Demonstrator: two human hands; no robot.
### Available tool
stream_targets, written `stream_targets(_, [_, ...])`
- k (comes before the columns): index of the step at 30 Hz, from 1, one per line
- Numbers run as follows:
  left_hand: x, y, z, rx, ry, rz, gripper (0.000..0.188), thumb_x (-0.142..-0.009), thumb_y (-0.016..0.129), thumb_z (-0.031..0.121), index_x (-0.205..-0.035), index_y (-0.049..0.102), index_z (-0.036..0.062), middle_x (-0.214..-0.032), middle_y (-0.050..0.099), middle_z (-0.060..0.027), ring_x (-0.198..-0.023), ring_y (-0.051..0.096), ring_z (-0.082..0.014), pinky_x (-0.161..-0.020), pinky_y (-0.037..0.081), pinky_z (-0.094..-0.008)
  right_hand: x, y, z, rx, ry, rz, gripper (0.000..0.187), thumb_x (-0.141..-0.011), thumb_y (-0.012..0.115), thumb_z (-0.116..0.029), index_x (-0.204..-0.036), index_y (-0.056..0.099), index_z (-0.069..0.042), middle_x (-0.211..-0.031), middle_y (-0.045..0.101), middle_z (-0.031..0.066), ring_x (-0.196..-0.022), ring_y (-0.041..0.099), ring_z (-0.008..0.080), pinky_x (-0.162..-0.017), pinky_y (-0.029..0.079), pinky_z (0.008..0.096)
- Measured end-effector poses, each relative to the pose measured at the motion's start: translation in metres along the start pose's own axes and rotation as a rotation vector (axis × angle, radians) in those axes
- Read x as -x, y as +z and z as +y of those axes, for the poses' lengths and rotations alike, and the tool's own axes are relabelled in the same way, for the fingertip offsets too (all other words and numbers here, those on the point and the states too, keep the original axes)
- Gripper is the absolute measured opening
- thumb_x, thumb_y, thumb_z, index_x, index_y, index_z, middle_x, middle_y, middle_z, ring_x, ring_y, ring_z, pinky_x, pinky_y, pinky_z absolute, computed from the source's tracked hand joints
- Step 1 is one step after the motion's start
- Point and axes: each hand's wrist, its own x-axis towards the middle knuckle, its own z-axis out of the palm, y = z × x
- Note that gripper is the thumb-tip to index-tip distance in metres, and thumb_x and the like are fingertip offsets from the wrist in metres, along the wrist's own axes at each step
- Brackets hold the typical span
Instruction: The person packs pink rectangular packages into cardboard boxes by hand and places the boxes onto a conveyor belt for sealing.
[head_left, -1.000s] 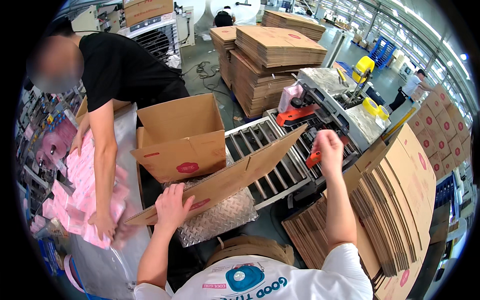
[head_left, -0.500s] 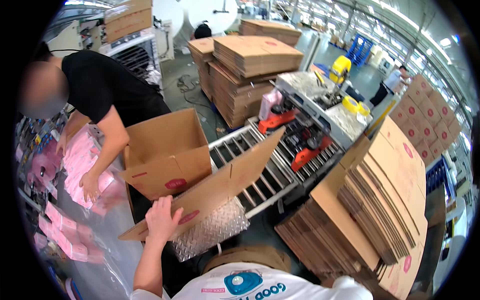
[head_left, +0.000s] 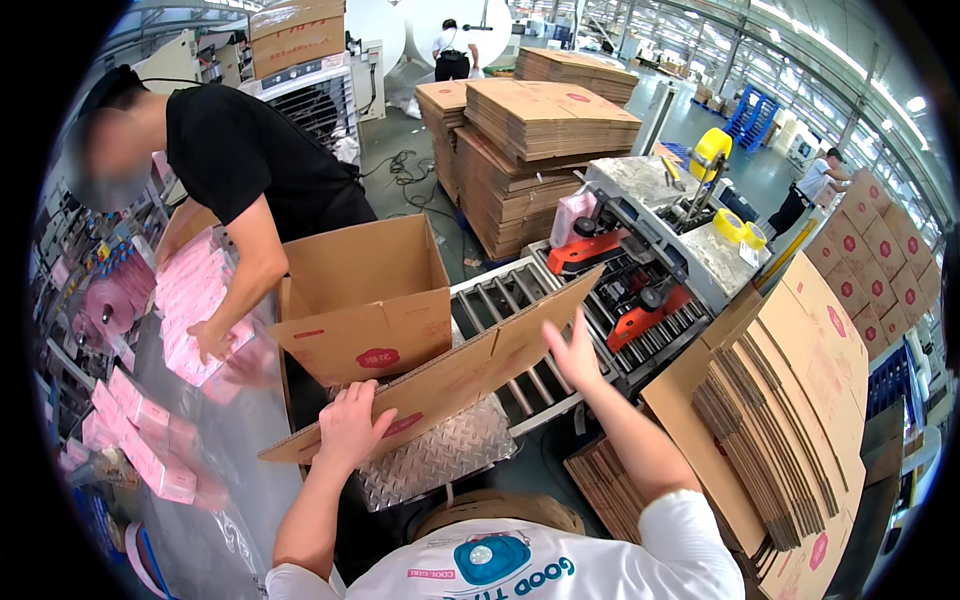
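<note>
Left grip (head_left: 350, 425): closed on the upper edge of the flat carton (head_left: 455, 378). Right grip (head_left: 572, 352): fingers spread near its right end; contact unclear. Carton sits before the open box (head_left: 365, 325); supporting both ends should limit bending.

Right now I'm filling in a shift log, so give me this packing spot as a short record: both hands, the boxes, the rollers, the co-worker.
Left grip: closed over the flat box's upper edge
Right grip: open, near the box's right end; contact unclear
Flat box: on edge, slanting
Open box: upright, just beyond it
Roller track: right of the open box
Box stack: at right
Co-worker's hand: on pink packs
</note>
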Motion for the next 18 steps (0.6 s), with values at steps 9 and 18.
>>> stream_targets(9, [-0.046, -0.010, -0.033, 0.111, -0.330, -0.395, 0.055, -0.090, 0.039, 0.054, -0.115, 0.053, 0.0072, -0.116, 0.058, -0.0101, -0.102, 0.058, -0.0336, -0.083, 0.045, -0.0460, -0.047, 0.059, 0.014, -0.523, 0.292, -0.107, 0.086, -0.083, 0.055, -0.058, -0.142, 0.016, -0.010, -0.147, 0.023, 0.0114, -0.134, 0.024, 0.0310, -0.098, 0.031, 0.0550])
stream_targets(18, [-0.057, -0.022, -0.098, 0.106, -0.556, -0.384, 0.040, -0.094, 0.041, 0.033, -0.110, 0.053, -0.0013, -0.099, 0.064, -0.0221, -0.098, 0.060, -0.0359, -0.085, 0.047, -0.0446, -0.037, -0.069, -0.016, -0.030, 0.208, -0.495, 0.030, -0.080, 0.050, -0.007, -0.106, 0.057, 0.004, -0.093, 0.064, 0.0110, -0.080, 0.060, 0.0186, -0.068, 0.050, 0.0328])
